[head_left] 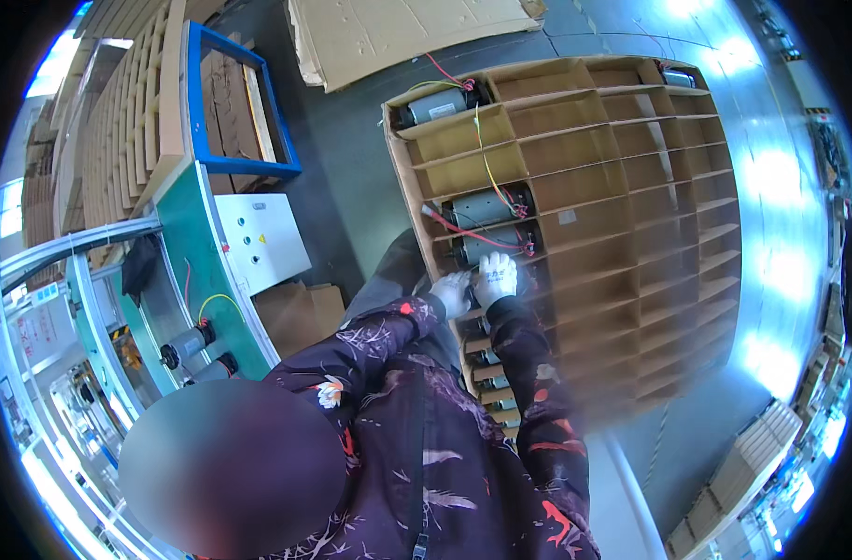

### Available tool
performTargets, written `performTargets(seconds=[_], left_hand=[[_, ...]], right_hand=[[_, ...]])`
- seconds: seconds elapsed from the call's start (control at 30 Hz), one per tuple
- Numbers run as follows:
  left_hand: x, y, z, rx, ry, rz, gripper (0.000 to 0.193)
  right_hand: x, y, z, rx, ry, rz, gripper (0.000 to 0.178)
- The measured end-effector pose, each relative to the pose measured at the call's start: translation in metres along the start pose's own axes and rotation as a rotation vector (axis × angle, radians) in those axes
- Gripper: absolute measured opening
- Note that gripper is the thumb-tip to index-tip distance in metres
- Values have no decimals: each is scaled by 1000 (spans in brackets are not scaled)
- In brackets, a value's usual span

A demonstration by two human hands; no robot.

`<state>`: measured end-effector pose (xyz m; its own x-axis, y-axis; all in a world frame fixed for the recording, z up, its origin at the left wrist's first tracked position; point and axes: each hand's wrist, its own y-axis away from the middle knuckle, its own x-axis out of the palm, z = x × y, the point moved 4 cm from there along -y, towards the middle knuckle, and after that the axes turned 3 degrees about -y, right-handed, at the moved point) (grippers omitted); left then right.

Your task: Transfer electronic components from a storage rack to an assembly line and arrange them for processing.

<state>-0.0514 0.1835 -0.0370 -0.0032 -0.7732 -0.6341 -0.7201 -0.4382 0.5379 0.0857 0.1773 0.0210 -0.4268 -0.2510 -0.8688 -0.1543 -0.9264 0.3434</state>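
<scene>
A large cardboard box (668,177) with a grid of dividers lies in front of me. Both my hands, in white gloves, are at its near-left column. My left hand (451,294) is curled at the box's left edge. Close beside it, my right hand (497,278) has its fingers bent down; a dark thing shows between the hands, mostly hidden. Just beyond them lies a grey cylindrical motor (486,245) with a red lead, and past it a second grey motor (482,206). Another motor (435,105) with a yellow-green wire sits in the far-left compartment.
More motors (489,357) lie in nearer compartments, and one (678,77) at the far right corner. To the left stands a green bench (180,207) with a white control box (263,231), a blue frame (198,103) and two motors (187,344). Cardboard (412,37) lies beyond.
</scene>
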Motion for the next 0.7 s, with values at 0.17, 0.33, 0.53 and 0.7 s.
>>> performTargets(seconds=[0.17, 0.33, 0.53, 0.7], left_hand=[[-5, -13, 2, -97, 0, 83, 67], [-18, -5, -12, -63, -37, 23, 59], [-45, 19, -43, 93, -113, -109, 57], [0, -32, -1, -67, 104, 12, 52]], right_hand=[[-14, -11, -19, 185, 102, -96, 80], [30, 10, -26, -42, 395, 7, 77], [41, 12, -28, -126, 158, 333, 80], [47, -15, -8, -103, 144, 434, 53]])
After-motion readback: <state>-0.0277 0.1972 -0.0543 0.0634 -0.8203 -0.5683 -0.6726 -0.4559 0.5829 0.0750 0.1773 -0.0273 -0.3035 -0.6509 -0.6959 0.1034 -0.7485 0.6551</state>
